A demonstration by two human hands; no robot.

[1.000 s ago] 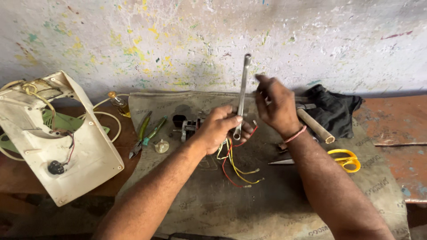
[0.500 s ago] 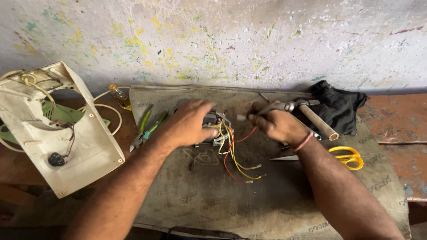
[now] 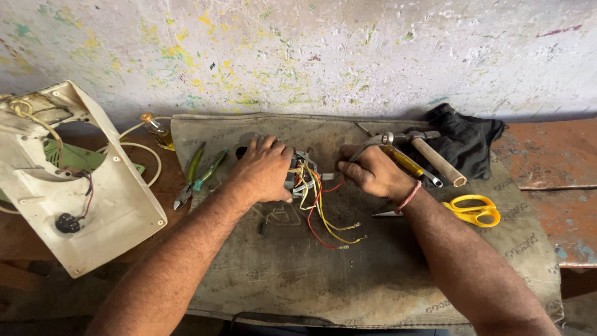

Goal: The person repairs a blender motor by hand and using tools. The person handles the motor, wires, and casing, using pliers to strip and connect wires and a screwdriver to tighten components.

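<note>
Grey, coarse matting (image 3: pixel 373 280) covers the bench, its near edge bare and creased. From there both forearms run up toward 12 o'clock to the work at the centre of the mat.

Red and yellow wires (image 3: pixel 323 221) spill loose toward 6 o'clock from the motor (image 3: pixel 301 174), their ends bare and joined to nothing. The motor itself, a small block of dull metal, lies out of any casing, so stripping down looks well along while the wiring and reassembly seem still undone. The left hand (image 3: pixel 264 169) is clamped over the motor's 9 o'clock side, fingers curled round it. The right hand (image 3: pixel 373 171) is clenched on a steel spanner (image 3: pixel 373 142), whose handle slants up toward 1 o'clock just beside the motor.

At 3 o'clock lie yellow-handled scissors (image 3: pixel 472 210). At 9 o'clock, green-gripped pliers (image 3: pixel 198 174) rest on the mat's edge. Farther left leans a cream plastic housing (image 3: pixel 93 205), smooth and scuffed, with a green part and cords inside.

At 1 o'clock a wooden-handled hammer (image 3: pixel 435 158) lies against a crumpled black cloth (image 3: pixel 466 140). At 11 o'clock lies a small amber bottle (image 3: pixel 155 129). Beyond stands a rough, paint-flecked wall (image 3: pixel 311 56).
</note>
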